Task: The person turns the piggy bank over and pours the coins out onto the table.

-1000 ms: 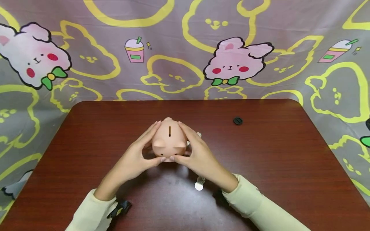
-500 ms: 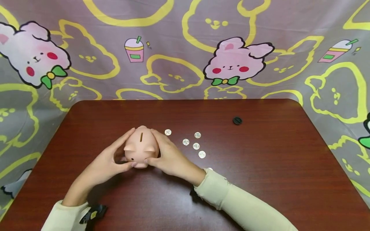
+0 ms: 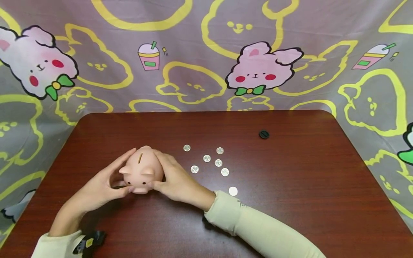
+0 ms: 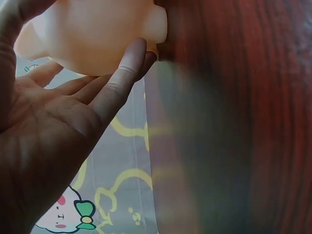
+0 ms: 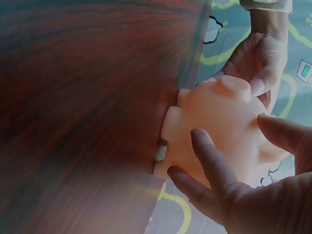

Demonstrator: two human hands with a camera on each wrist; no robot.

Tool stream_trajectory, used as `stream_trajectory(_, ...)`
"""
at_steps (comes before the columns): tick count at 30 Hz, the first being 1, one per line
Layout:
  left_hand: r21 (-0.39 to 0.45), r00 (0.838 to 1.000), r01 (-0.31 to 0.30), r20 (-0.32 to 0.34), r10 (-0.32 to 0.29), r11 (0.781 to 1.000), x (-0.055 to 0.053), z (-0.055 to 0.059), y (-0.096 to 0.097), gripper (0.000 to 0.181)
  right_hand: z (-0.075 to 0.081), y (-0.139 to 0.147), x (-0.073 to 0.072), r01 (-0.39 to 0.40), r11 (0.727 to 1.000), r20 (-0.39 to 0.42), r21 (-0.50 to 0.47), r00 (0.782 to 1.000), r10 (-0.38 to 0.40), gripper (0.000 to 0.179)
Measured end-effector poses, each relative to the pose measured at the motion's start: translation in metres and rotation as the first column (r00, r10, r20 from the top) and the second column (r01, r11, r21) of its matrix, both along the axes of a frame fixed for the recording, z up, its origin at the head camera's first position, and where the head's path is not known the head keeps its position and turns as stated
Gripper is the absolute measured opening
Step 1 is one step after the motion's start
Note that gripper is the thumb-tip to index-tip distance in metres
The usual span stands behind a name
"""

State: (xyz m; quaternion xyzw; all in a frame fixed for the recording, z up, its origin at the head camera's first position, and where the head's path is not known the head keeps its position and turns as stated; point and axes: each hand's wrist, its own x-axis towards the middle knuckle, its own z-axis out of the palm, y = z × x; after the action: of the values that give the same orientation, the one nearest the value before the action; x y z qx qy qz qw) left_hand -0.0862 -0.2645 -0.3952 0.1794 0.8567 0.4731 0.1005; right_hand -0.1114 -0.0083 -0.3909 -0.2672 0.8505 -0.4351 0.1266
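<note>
A pink piggy bank (image 3: pixel 142 170) stands upright on the left part of the table, its snout toward the person and the coin slot on top. My left hand (image 3: pixel 98 188) grips it from the left, thumb by the snout and fingers along the flank. From the other side my right hand (image 3: pixel 177 181) holds it, the thumb near an eye. The right wrist view shows its feet at the tabletop and the right fingers (image 5: pixel 214 163) spread along its side. Part of the piggy bank (image 4: pixel 102 34) is cut off in the left wrist view.
Several silver coins (image 3: pixel 207 158) lie scattered on the brown table (image 3: pixel 290 186), right of the piggy bank. One coin (image 3: pixel 233 191) lies close to the right sleeve. A round black plug (image 3: pixel 264 134) is farther back. A patterned cloth (image 3: pixel 193 43) hangs behind the table.
Both hands have carried the piggy bank left and slightly toward the person, turning it a little. Coins that were hidden behind it and the right hand now show.
</note>
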Motion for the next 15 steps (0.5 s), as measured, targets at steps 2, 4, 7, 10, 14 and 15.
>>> stream_trajectory(2, -0.002, 1.0, 0.002, -0.004, -0.002, 1.0, -0.0001, -0.0003, -0.0009, 0.1, -0.0002, -0.0003, -0.0002, 0.002, 1.0, -0.006, 0.002, 1.0, -0.002, 0.086)
stream_trajectory(4, 0.0, 1.0, 0.007, -0.004, -0.007, 1.0, -0.0006, -0.0002, -0.0013, 0.1, -0.0003, -0.0005, -0.0002, 0.005, 1.0, -0.01, 0.0, 1.0, -0.005, 0.086)
stream_trajectory(7, -0.002, 1.0, 0.01, 0.001, -0.01, 1.0, -0.0005, 0.0009, -0.0022, 0.101, -0.0006, -0.001, 0.0003, 0.008, 1.0, -0.017, -0.007, 1.0, -0.008, 0.085)
stream_trajectory(10, -0.007, 1.0, 0.004, 0.017, -0.004, 1.0, 0.002, 0.0031, -0.0033, 0.101, -0.0008, -0.002, 0.0008, -0.001, 1.0, -0.029, -0.016, 1.0, 0.0, 0.083)
stream_trajectory(14, -0.044, 1.0, -0.023, 0.019, 0.024, 0.999, 0.006, 0.0074, -0.0027, 0.102, 0.0004, -0.0004, 0.0017, 0.0, 1.0, -0.03, -0.016, 1.0, -0.001, 0.082)
stream_trajectory(15, -0.064, 0.999, -0.035, 0.004, 0.035, 0.997, 0.0067, 0.0083, -0.0022, 0.102, 0.0014, 0.0011, 0.0019, 0.004, 1.0, -0.028, -0.013, 1.0, -0.004, 0.081)
